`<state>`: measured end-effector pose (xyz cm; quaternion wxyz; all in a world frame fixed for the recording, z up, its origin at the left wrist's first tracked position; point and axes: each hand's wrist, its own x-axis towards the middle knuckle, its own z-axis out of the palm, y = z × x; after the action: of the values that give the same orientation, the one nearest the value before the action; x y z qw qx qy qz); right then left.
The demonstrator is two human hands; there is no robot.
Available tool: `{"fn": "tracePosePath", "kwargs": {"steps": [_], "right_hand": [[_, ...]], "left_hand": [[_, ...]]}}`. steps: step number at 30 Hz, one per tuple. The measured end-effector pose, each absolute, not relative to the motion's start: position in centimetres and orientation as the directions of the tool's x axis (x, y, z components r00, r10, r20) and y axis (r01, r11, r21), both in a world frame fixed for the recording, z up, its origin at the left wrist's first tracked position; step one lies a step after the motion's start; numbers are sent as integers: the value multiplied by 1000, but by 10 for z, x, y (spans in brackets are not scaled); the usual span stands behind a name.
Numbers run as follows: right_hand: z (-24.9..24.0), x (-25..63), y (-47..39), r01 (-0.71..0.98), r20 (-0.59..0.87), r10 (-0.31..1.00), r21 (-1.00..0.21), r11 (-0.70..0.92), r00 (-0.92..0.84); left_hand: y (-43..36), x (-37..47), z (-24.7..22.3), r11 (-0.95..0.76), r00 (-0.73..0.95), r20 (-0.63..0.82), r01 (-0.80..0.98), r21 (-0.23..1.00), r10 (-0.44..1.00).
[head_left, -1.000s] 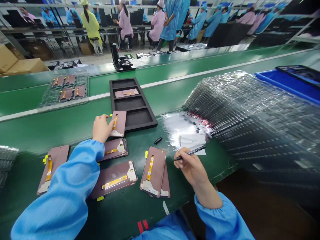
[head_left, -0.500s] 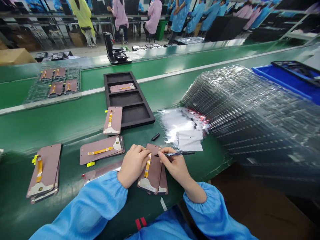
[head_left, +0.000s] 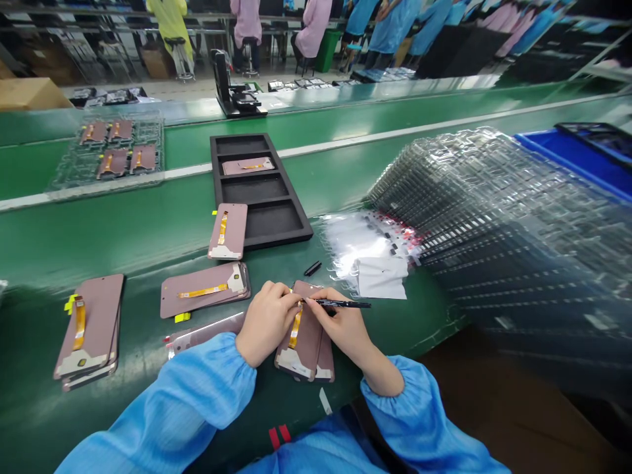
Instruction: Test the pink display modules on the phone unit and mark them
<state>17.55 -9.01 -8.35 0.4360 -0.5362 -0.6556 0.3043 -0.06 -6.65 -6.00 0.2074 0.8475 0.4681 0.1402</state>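
Note:
My right hand [head_left: 345, 329] is closed round a black marker pen [head_left: 348, 303], whose tip points left and meets my left fingertips. My left hand [head_left: 266, 324] has thumb and forefinger pinched at the upper end of an orange flex cable [head_left: 295, 330]; the pinched end is mostly hidden. The cable lies on a pinkish phone display panel [head_left: 308, 342] under both hands. A second panel [head_left: 326, 361] shows beneath it, fanned to the right. The black pen cap [head_left: 313, 268] lies apart, just beyond my hands.
More display panels lie stacked left [head_left: 96, 316] and nearer [head_left: 197, 289]; one panel [head_left: 232, 227] leans on a black compartment tray [head_left: 302, 224]. Clear films [head_left: 340, 240] and a white cloth [head_left: 380, 278] lie right, beside tall stacked plastic trays [head_left: 494, 197]. A blue bin [head_left: 543, 148] stands behind.
The pen tip has moved left and slightly up, to my left fingertips. My right fingers have come closer to my left hand. The whole view has shifted a little.

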Motion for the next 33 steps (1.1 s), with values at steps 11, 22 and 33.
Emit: {"fn": "tracePosePath", "kwargs": {"steps": [11, 22, 33], "right_hand": [[-83, 175, -91, 365, 205, 979, -910, 196, -12], [-88, 186, -92, -3, 120, 975, -992, 123, 186], [-62, 208, -100, -191, 174, 932, -951, 242, 318]], "left_hand": [[-67, 0, -58, -475, 521, 33, 750, 461, 853], [-77, 2, -35, -433, 481, -223, 871, 234, 848], [-42, -31, -8, 159, 363, -355, 471, 868, 862]]}}
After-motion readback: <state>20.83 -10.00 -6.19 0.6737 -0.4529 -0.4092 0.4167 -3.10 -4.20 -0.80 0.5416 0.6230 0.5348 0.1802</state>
